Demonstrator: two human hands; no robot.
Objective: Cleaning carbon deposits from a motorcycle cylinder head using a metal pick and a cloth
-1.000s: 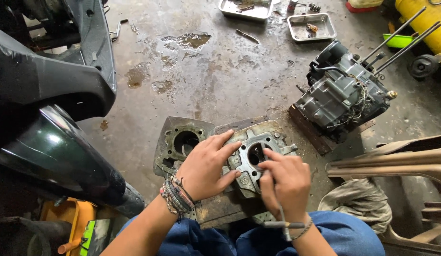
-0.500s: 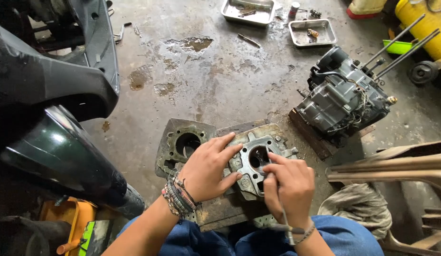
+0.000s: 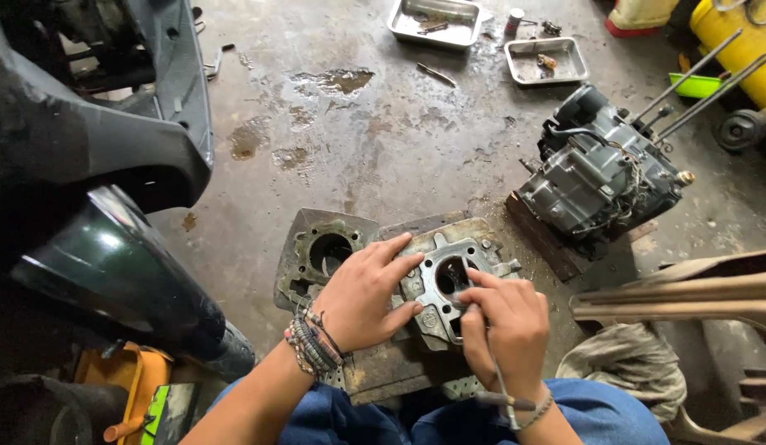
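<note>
The left hand lies spread, palm down, on a grimy grey metal engine part with a round bore. The right hand pinches a thin tool at that bore. Left of the part lies a ribbed cylinder block; beyond it to the right stands an engine.

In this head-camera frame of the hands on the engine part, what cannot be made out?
- Head view: what the right hand pinches is hidden by its own fingers; only a thin shaft trails toward the wrist.
- The near-left side of the cylinder head is covered by the left hand.
- Contents of the two metal trays are too small to identify.
- The yellow machine is cut off by the top right edge.
</note>
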